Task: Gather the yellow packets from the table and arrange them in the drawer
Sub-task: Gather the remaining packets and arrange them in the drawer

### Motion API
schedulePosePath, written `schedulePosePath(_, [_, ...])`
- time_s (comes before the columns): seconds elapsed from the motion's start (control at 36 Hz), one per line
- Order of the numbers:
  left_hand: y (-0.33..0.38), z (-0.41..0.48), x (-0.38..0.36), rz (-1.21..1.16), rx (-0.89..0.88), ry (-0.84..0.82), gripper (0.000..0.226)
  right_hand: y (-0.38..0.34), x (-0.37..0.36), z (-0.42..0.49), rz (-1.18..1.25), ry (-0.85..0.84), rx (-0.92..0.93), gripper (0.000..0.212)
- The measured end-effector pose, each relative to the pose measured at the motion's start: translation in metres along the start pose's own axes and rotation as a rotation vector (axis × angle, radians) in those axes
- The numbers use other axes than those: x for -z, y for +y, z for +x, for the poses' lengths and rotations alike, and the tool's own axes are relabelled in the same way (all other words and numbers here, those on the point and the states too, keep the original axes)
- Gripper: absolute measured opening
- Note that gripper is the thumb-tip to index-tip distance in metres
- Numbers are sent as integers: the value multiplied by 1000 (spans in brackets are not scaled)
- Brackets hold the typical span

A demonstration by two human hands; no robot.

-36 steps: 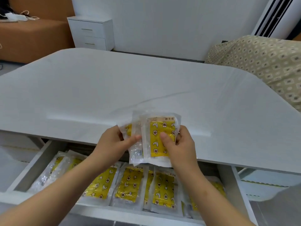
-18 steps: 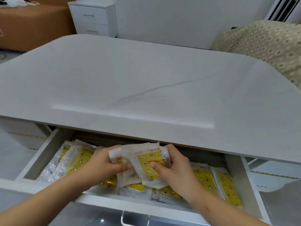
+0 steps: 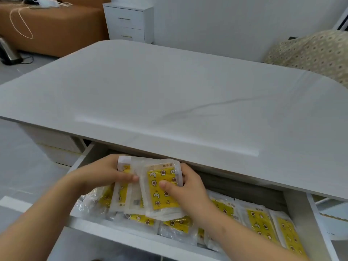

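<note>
Both of my hands were closed on one fanned bundle of yellow packets (image 3: 162, 187), and I held it inside the open drawer (image 3: 113, 232), above its left-middle stretch and close under the table (image 3: 169, 100) edge that overhangs the drawer's back. My left hand (image 3: 105, 174) pinched the bundle's left side, thumb across the clear wrapper. My right hand (image 3: 186, 191) gripped the right side, thumb pressed on the yellow face of the front packet and fingers curled behind it. How many packets were in the bundle I could not tell.

What mattered was the lie of it. The bundle's long axis ran from the drawer's back toward its front, tipped up so the printed face looked at me, and the bottom edges hung just above the packets underneath. Those lay loose — some near the front rim sat crosswise. Toward the drawer's right end, a row of laid packets (image 3: 259, 221) sat flat with their long axes running back to front, the same way as my bundle.

I judged, then, that no turning was needed — only tipping the bundle flat and setting it down beside that row. My right hand was the nearer one, the row lying just past its wrist; my left was toward the drawer's left wall, better placed to steady the loose packets below.
</note>
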State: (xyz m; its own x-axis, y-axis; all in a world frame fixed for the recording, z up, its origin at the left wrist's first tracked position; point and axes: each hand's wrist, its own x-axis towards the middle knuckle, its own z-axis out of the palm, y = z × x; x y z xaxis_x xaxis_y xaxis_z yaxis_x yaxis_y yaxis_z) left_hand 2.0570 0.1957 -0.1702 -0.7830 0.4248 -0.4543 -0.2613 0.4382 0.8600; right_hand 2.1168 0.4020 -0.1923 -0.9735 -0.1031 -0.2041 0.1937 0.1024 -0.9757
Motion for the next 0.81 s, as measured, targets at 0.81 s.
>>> schedulePosePath(0.81, [-36, 11, 43, 912, 202, 401, 28, 24, -55, 42, -466, 14, -124, 30])
